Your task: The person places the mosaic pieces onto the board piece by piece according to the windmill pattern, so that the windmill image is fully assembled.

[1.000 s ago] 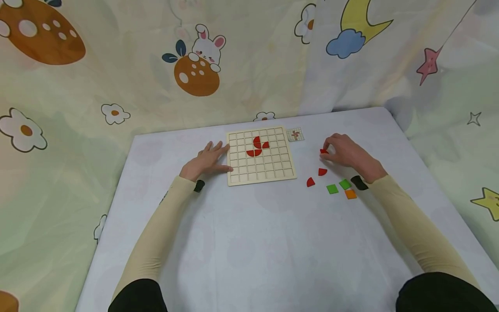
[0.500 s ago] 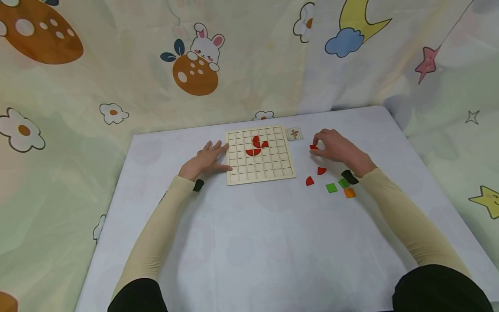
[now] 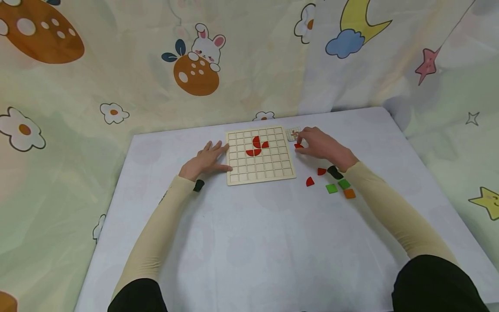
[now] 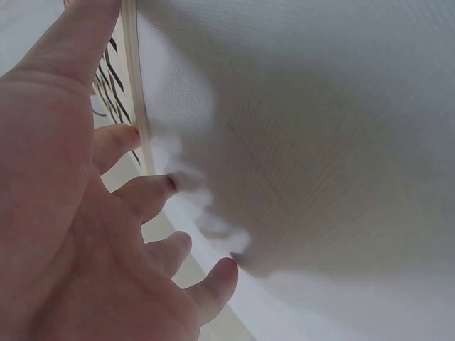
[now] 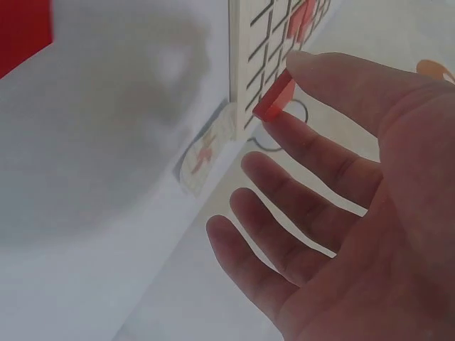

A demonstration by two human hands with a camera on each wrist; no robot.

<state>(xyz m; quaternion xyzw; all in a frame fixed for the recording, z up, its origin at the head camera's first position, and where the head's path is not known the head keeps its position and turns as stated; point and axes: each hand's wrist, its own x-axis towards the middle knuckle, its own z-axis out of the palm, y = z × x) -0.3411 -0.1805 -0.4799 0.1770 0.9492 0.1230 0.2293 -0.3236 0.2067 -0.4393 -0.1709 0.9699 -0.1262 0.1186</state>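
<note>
My right hand pinches a red quarter-circle tile between thumb and index finger, just off the right edge of the wooden grid board. Its other fingers are spread in the right wrist view. Several red tiles sit in the upper middle squares of the board. At the board's left edge rests my left hand, fingers spread, thumb and fingertips touching the frame. A small pattern card lies by the board's upper right corner, partly behind my right fingers.
To the right of the board lie two red quarter-circle tiles, two green square tiles and an orange square tile. All of it is on a white-covered table, with a printed curtain behind.
My right hand has moved left with the red quarter-circle tile, from the right side of the table to beside the board. The left hand has stayed in place.
</note>
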